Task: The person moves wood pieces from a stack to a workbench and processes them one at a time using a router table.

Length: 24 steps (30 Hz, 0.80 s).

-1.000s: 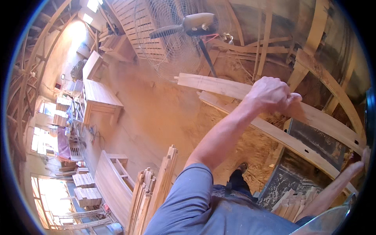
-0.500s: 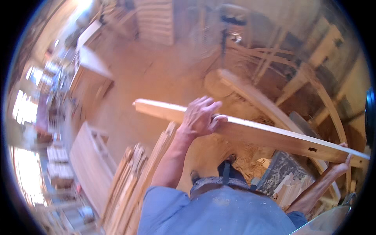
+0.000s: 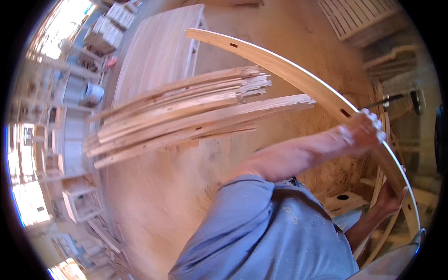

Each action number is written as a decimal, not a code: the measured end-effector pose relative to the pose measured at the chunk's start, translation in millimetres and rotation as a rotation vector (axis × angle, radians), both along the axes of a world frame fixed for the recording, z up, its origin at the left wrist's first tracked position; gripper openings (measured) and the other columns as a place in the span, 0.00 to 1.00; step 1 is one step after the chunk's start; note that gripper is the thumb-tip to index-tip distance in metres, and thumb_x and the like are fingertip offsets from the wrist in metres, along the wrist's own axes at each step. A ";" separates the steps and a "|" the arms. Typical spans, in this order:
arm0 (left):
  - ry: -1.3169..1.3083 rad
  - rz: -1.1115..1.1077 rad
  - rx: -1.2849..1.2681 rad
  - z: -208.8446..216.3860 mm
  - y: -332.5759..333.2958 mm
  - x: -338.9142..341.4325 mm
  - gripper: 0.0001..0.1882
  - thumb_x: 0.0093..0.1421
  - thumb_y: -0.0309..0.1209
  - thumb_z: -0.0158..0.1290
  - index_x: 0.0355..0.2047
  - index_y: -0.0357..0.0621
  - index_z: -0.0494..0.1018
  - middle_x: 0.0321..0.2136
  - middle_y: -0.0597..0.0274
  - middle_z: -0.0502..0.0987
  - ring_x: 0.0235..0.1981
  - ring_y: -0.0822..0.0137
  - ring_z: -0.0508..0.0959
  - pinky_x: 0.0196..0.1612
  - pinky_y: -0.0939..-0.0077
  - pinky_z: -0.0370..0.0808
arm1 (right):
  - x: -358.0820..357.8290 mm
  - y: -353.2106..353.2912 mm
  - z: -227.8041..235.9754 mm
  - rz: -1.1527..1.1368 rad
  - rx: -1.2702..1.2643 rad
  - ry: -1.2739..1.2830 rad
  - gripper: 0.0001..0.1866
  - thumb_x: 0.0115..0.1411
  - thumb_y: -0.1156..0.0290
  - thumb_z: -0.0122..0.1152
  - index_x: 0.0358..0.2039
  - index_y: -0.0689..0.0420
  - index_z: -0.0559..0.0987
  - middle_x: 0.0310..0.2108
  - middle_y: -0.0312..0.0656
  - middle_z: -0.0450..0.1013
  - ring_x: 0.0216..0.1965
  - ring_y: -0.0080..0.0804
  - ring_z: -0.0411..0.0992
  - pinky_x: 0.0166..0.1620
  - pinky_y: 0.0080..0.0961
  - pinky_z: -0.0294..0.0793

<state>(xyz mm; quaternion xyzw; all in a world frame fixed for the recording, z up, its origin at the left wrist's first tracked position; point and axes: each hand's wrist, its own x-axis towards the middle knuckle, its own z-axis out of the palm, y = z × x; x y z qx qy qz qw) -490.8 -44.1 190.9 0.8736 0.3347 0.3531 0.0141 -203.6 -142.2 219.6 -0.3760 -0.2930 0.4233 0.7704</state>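
A long, light wooden plank with small mortise slots runs from the upper middle of the head view down to the right rim. My left hand is closed around it, just below one of the slots, with the arm stretched across to the right. Nearer my body, my right hand grips the same plank close to its near end; part of that hand is hidden behind the wood. The plank's far end juts out above a pile of wooden rails.
A broad pale wooden panel lies beyond the pile. A slatted wooden stack stands at the far right. Along the left are a white bucket and a small wooden frame. Dust covers the floor.
My view and body have turned left, swinging the plank toward the rail pile. More plank now extends beyond my left hand, which is closer to my right. Both hands still hold it.
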 end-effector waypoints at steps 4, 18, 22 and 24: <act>0.133 0.132 -0.143 -24.3 -38.0 -123.8 0.16 0.47 0.34 0.63 0.38 0.49 0.78 0.34 0.59 0.78 0.42 0.59 0.80 0.43 0.62 0.75 | 71.4 -12.6 -30.9 -0.128 0.074 -0.057 0.39 0.59 0.57 0.70 0.62 0.73 0.69 0.60 0.60 0.69 0.65 0.51 0.65 0.71 0.50 0.57; 0.443 0.674 -0.570 -173.7 -229.4 -437.3 0.25 0.46 0.31 0.66 0.47 0.54 0.78 0.41 0.62 0.79 0.50 0.60 0.78 0.54 0.62 0.72 | -171.5 6.4 -222.6 0.146 -0.801 0.364 0.31 0.61 0.56 0.70 0.59 0.55 0.71 0.63 0.50 0.67 0.63 0.53 0.62 0.67 0.61 0.57; 0.363 0.781 -0.604 -216.3 -260.8 -557.5 0.23 0.46 0.26 0.64 0.46 0.52 0.79 0.42 0.61 0.80 0.50 0.58 0.78 0.55 0.61 0.72 | -293.0 31.8 -271.1 0.402 -0.931 0.394 0.30 0.60 0.57 0.71 0.58 0.54 0.71 0.58 0.51 0.68 0.59 0.51 0.64 0.64 0.57 0.63; 0.345 0.841 -0.689 -229.4 -261.3 -614.4 0.23 0.46 0.23 0.62 0.46 0.51 0.79 0.41 0.59 0.80 0.50 0.56 0.78 0.54 0.60 0.73 | -334.2 48.5 -314.8 0.533 -1.006 0.411 0.30 0.59 0.59 0.72 0.57 0.57 0.71 0.54 0.52 0.68 0.58 0.50 0.65 0.62 0.55 0.67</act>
